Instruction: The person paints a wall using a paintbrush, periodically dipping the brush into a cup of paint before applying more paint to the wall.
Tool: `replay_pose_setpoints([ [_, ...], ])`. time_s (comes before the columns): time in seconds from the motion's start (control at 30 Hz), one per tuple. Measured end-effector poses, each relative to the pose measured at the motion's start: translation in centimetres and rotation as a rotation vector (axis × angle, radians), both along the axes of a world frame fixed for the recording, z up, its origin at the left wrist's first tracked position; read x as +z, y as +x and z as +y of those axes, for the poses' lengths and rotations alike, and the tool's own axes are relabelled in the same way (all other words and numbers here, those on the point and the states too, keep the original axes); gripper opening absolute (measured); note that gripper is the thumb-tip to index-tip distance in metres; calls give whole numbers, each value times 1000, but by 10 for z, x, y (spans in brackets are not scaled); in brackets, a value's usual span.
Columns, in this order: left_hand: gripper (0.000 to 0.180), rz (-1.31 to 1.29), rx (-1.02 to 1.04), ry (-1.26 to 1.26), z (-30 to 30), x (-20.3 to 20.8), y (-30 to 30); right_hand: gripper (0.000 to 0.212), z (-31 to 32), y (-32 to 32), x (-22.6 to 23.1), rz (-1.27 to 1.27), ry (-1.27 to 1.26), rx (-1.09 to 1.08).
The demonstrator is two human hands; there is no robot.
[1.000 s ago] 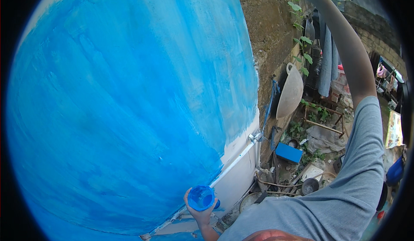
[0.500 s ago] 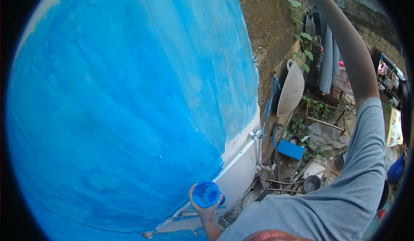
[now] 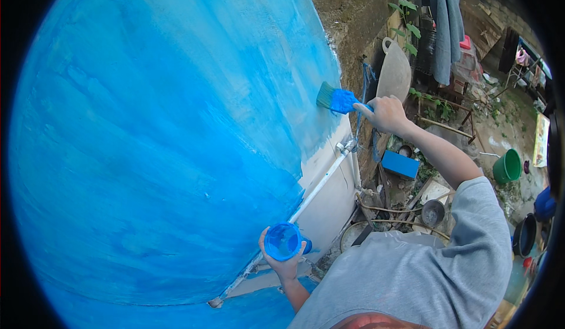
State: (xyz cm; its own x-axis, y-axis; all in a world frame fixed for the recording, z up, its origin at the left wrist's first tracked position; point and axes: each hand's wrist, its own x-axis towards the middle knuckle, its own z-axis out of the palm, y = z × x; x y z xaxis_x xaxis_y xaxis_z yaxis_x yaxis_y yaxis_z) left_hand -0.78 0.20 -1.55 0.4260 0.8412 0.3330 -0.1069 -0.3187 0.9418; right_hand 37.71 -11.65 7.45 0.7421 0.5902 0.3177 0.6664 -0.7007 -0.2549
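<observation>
My left hand (image 3: pixel 286 269) is wrapped round a small blue-stained paint cup (image 3: pixel 282 242), its open mouth facing up and blue paint inside. In my right hand (image 3: pixel 386 116) is a wide paintbrush (image 3: pixel 342 100), gripped by the handle. The brush head points left; its bristle tips are at the right edge of the blue-painted wall (image 3: pixel 194 129), apparently touching it. Streaky blue covers most of that wall. Beneath the brush, a white area (image 3: pixel 321 214) borders the blue, with a white pipe (image 3: pixel 321 186) and a metal tap (image 3: pixel 347 146) running across it.
Rough brown wall (image 3: pixel 347 11) stands beyond the painted edge. A pale basin-shaped pan (image 3: pixel 394 73) hangs there, near a grey cloth (image 3: pixel 445 29). On the cluttered ground are a blue box (image 3: pixel 401 165), a grey bowl (image 3: pixel 433 212), a hose (image 3: pixel 388 221) and a green bucket (image 3: pixel 507 167).
My right arm has come down from high at the upper right; the hand and paintbrush are now in view at the wall's edge. The cup has shifted slightly upward in view.
</observation>
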Motion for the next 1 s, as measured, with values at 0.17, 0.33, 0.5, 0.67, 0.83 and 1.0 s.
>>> replay_pose_setpoints([
  [0.17, 95, 67, -31, 49, 0, 12, 1, 59, -8, -11, 11, 281, 450, -51],
  [0.33, 97, 66, -32, 87, -8, 12, 4, 66, 30, 6, 141, -169, 782, 196],
  [0.5, 96, 45, -25, 47, -15, 2, -9, 67, 72, 4, 129, -204, 820, 147],
  [0.67, 96, 103, 85, 102, -26, -12, -29, 68, 47, -37, -58, 204, 280, 15],
  [0.83, 96, 180, 123, 47, -29, -9, -39, 61, 7, -82, -155, 382, 111, -53],
  [1.0, 96, 170, 146, 27, -25, -4, -36, 54, 10, -82, -114, 555, 517, -11],
])
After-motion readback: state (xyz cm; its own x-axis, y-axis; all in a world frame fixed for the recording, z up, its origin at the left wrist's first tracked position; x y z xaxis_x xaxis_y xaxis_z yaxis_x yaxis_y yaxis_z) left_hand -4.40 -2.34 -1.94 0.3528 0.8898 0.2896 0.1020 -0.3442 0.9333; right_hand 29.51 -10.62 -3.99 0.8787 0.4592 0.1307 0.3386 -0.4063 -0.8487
